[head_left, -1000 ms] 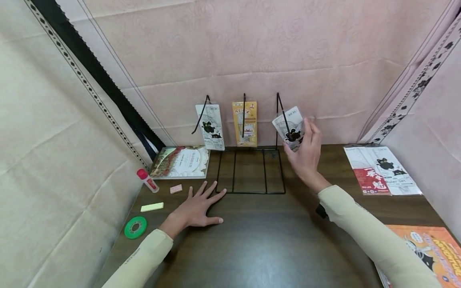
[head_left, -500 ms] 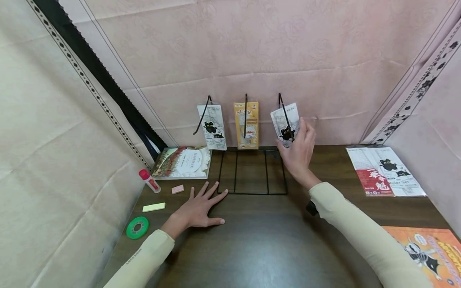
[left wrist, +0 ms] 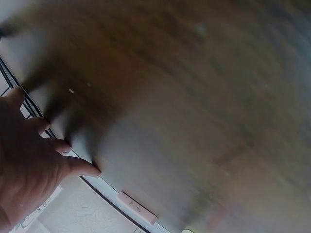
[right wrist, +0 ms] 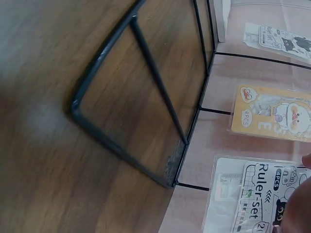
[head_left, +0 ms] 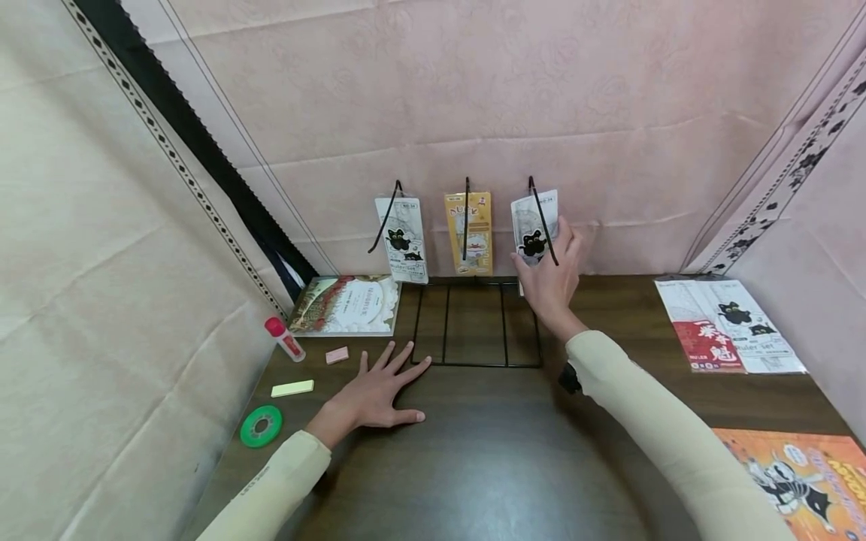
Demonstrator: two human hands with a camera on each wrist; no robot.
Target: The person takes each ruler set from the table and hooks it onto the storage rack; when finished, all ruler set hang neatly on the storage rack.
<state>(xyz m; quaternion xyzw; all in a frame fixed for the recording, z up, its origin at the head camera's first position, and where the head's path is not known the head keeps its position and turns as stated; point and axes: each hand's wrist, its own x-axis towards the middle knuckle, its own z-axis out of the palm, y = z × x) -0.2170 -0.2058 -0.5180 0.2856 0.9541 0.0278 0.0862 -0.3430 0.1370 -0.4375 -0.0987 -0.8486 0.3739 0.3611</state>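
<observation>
A black wire display rack stands on the table with three upright hooks. My right hand holds a white ruler set pack by its lower right part, at the right hook. In the right wrist view this ruler set is partly covered by a finger. A yellow pack hangs on the middle hook, and another white ruler set hangs slightly tilted on the left one. With fingers spread, my left hand rests on the table, fingertips at the rack's front left corner.
Left of the rack lie a picture booklet, a red-capped tube, a pink eraser-like block, a pale yellow strip and a green ring. Flat packs and an orange book lie on the right.
The ruler set in my right hand has turned from a strong tilt to nearly upright at the right hook. My right hand has shifted left. The left hand keeps its place.
</observation>
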